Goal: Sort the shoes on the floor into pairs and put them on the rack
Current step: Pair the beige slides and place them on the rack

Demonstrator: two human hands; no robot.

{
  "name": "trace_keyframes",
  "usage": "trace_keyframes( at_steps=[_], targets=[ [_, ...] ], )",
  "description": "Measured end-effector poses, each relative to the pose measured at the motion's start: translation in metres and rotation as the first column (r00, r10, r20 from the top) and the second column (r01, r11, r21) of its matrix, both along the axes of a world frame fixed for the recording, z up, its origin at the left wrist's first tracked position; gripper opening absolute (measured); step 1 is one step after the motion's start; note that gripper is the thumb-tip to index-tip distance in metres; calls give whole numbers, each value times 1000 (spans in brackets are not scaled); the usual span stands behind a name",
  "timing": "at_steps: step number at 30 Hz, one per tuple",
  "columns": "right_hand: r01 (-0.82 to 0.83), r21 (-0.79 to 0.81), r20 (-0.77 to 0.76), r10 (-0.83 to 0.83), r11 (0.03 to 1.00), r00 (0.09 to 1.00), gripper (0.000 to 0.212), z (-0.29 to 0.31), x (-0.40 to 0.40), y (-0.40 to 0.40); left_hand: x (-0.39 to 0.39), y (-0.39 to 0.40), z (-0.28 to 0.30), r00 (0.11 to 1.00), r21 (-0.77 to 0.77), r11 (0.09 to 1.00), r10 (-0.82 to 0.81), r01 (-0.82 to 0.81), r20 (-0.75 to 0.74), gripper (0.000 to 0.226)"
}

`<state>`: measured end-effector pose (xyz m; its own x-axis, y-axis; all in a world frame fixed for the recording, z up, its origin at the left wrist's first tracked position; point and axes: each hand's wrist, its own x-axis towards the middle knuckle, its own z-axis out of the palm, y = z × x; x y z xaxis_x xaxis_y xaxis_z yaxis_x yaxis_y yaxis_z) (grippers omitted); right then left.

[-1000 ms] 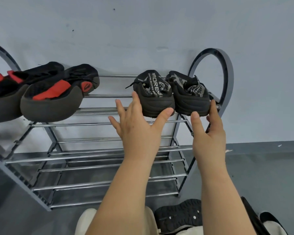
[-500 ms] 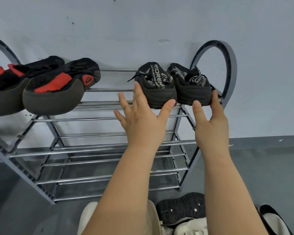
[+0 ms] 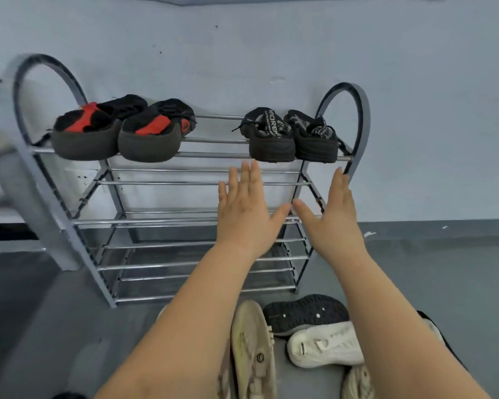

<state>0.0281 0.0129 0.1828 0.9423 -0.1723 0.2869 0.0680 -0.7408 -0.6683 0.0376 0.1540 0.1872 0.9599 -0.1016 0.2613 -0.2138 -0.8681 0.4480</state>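
Observation:
A metal shoe rack (image 3: 156, 182) stands against the wall. Its top shelf carries a black-and-red pair (image 3: 121, 131) on the left and a black pair with white lettering (image 3: 291, 136) on the right. My left hand (image 3: 247, 211) and my right hand (image 3: 333, 214) hover just below the black pair, fingers straight, holding nothing and touching no shoe. On the floor by my arms lie a beige shoe (image 3: 252, 352), a black shoe sole-up (image 3: 303, 312) and a white shoe (image 3: 326, 347).
The rack's lower shelves (image 3: 162, 266) hold no shoes. Another light shoe (image 3: 357, 381) shows at the bottom edge, partly hidden by my right arm. A grey wall (image 3: 429, 110) stands behind the rack, and grey floor (image 3: 41, 326) lies in front.
Both hands have let go of the black pair and drawn back below the top shelf. The view has pulled back, showing the whole rack and more floor shoes.

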Motion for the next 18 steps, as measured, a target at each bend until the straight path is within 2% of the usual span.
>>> trace_keyframes(
  at_steps=[4,8,14,18],
  targets=[
    [-87,-293,-132,50,952,990,85,-28,-51,-1,-38,0,-27,982,240,959,-122,154,-142,85],
    [-164,-458,-340,-2,873,941,87,-61,-97,-19,-64,-4,-50,945,401,862,-232,310,-231,84],
    [-230,-506,-524,-85,832,847,84,-84,-142,-56,-91,0,-73,897,478,763,-318,435,-308,78],
    [-257,-486,-582,-90,835,808,84,-96,-163,-80,-108,-3,-89,847,572,625,-364,530,-387,76]
  ],
)
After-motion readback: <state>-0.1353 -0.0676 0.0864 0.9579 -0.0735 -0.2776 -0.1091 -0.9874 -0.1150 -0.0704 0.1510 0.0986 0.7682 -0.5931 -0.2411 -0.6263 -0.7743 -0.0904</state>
